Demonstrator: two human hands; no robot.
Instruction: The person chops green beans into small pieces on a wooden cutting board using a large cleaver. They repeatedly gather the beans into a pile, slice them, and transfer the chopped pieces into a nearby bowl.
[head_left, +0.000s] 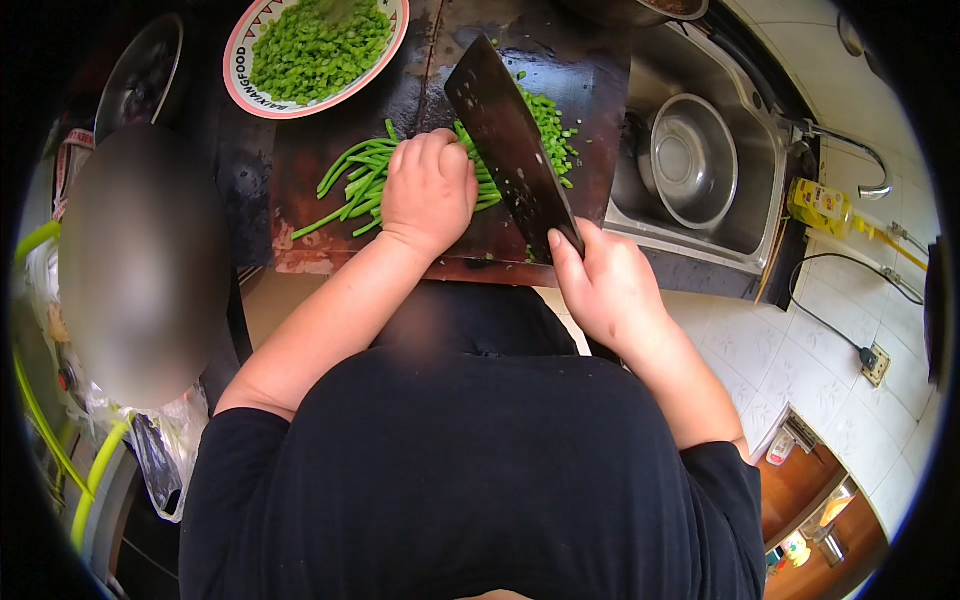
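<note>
Long green beans lie bunched across a dark cutting board, pointing left and right. My left hand is closed over the bunch, its knuckles bent and fingertips hidden. In my right hand is the handle of a cleaver, with my thumb along the end near the blade. The wide dark blade stands tilted just right of my left hand, with small green bits stuck to it. Chopped green beans lie in a pile behind and right of the blade.
A white plate with a patterned pink rim holds chopped green pieces at the back left. On the right, a steel bowl sits in the metal sink beside a tap and a yellow bottle. A dark pan is far left.
</note>
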